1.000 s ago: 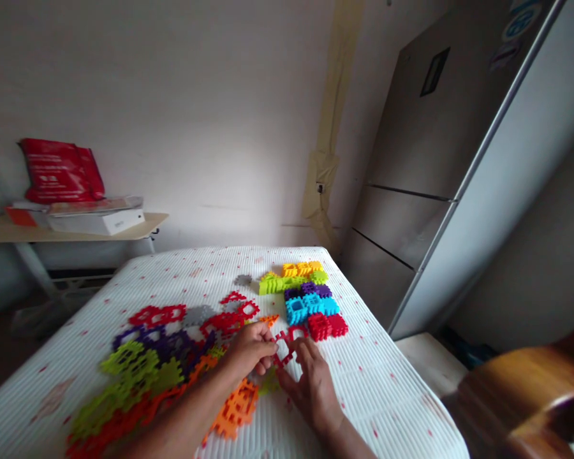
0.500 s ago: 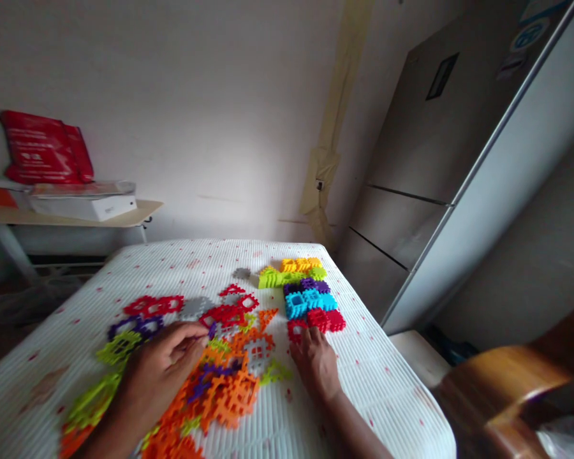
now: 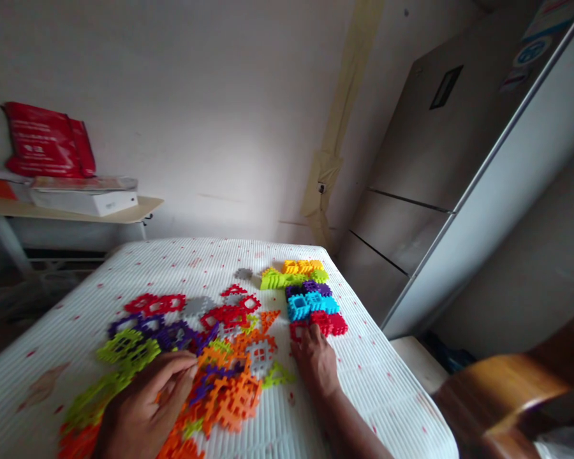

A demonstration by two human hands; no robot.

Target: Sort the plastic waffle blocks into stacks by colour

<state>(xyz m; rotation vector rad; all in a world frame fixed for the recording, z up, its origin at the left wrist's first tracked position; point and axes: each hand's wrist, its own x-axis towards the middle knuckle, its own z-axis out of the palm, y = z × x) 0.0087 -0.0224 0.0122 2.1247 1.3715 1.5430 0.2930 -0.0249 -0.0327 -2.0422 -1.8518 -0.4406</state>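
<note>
An off-white wall (image 3: pixel 196 115) fills the back of the room, brightest in a pale patch near its middle, with a beige strip of tape (image 3: pixel 338 146) running down it past a small socket (image 3: pixel 321 188). To the right stands a tall stainless-steel refrigerator (image 3: pixel 411 166) with stickers near its top. On the left, a light wooden table (image 3: pixel 67 209) holds a white box (image 3: pixel 83 203) and a red bag (image 3: pixel 43 141) above a dark floor (image 3: pixel 4 306). A curved wooden chair back (image 3: pixel 507 376) intrudes at lower right.
</note>
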